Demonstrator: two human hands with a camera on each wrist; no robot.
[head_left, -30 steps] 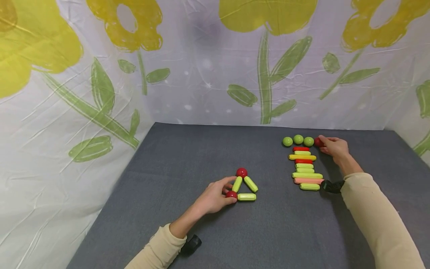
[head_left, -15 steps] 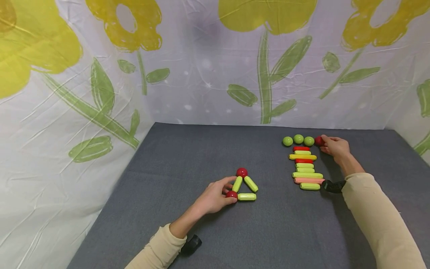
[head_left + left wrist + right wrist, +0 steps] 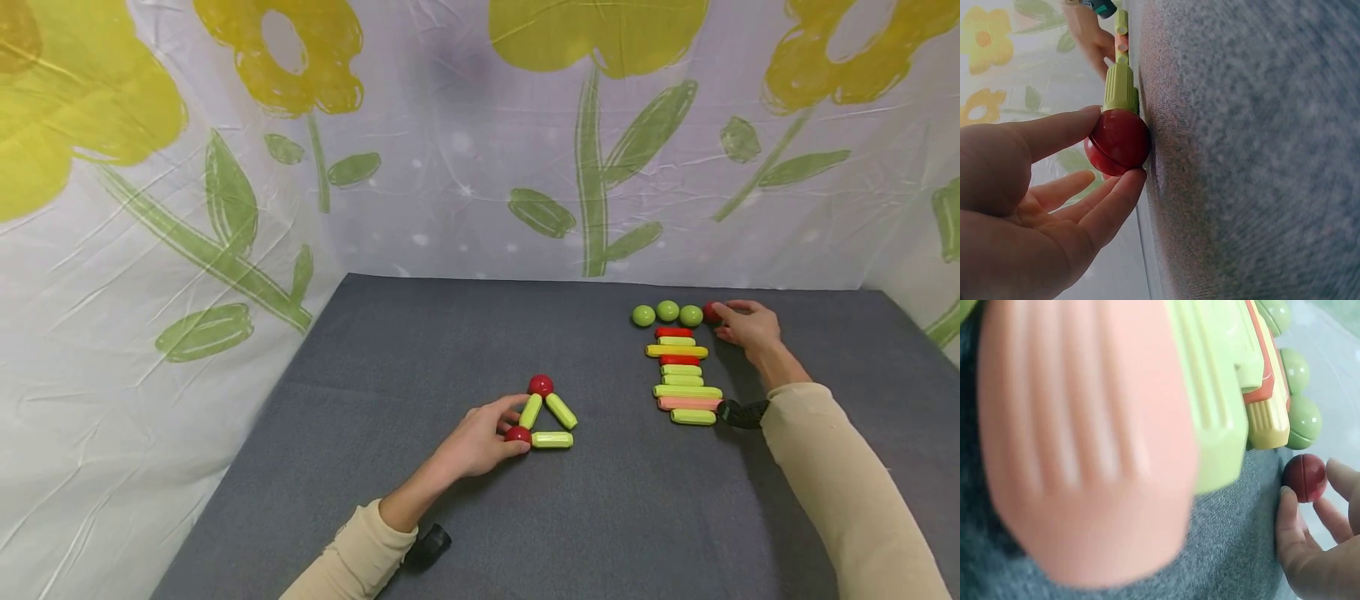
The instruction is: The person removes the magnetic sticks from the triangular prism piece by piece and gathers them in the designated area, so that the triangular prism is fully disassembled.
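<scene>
My left hand (image 3: 474, 437) pinches a red ball (image 3: 1117, 142) between thumb and fingers at the lower left corner of a triangle on the dark cloth. Three short yellow-green ribbed rods (image 3: 552, 440) form its sides, and another red ball (image 3: 541, 385) sits at the top corner. One rod's end meets the pinched ball in the left wrist view. At the back right, my right hand (image 3: 750, 327) holds a red ball (image 3: 1305, 478) by its fingertips. That ball is at the right end of a row with three green balls (image 3: 667, 311).
A column of rods in red, yellow, green and pink lies in front of the green balls; the pink rod (image 3: 1088, 444) looms close to the right wrist camera. A flower-printed curtain (image 3: 450, 167) rises behind the dark table cloth (image 3: 390, 350).
Both hands stay almost still. My right fingers shift slightly on the red ball at the end of the row; the triangle keeps its shape.
</scene>
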